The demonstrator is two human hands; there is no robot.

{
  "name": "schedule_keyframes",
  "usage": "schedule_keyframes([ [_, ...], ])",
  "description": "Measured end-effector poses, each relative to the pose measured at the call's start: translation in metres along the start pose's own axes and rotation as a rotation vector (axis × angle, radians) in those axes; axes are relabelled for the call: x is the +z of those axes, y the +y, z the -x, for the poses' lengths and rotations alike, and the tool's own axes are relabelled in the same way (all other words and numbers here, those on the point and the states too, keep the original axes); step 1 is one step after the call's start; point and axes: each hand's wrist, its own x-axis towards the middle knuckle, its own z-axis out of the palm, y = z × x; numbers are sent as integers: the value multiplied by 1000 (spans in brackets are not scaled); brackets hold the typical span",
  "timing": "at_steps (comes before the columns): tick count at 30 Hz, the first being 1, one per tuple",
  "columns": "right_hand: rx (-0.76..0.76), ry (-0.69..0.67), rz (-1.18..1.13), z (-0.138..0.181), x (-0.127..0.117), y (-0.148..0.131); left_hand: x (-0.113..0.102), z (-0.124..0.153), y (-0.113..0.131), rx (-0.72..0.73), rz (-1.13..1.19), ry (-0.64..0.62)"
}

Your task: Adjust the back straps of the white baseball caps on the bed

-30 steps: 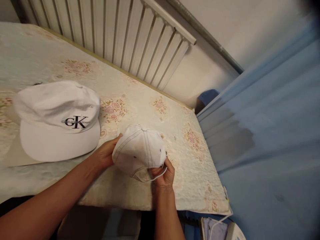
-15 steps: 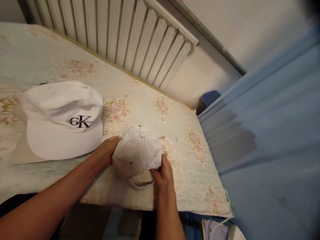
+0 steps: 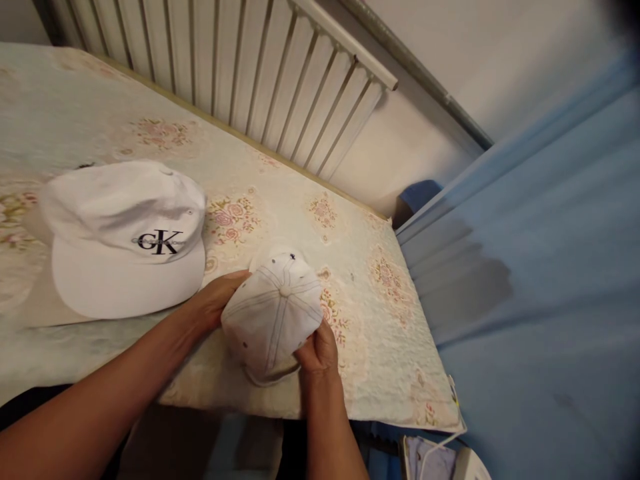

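Between my two hands is a small white baseball cap (image 3: 283,303) with dark stitching, its crown facing up and its back strap toward me. My left hand (image 3: 226,293) grips the cap's left side, the fingers partly hidden behind it. On the right edge, near the strap, my right hand (image 3: 319,347) is closed on the cap with the thumb underneath or behind the rim. A larger white cap (image 3: 125,233) with black "CK" lettering lies to the left, its brim toward me, close to my left forearm.
The caps are over a bed or table with a floral quilted cover (image 3: 370,360). A white radiator (image 3: 240,73) runs along the far edge. A blue curtain (image 3: 540,267) hangs at the right. Below the right corner are a white cable and some boxed items (image 3: 435,460).
The small cap has turned in my hands, its top button now facing me more fully. My right hand has shifted slightly left with it. The larger cap stays in place.
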Motion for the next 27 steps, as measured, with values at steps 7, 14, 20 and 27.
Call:
schedule_keyframes([
  [7, -46, 34, 3, -6, -9, 1, 5, 1, 4, -157, 32, -27],
  [14, -176, 55, 12, -12, -10, -6, 25, 12, 6, -19, 163, 18],
  [20, -263, 129, -18, -17, -11, -8, 26, 16, 1, 133, 136, -82],
  [27, -387, 242, -103, -26, -25, -12, 35, 22, -14, 12, 103, -205],
])
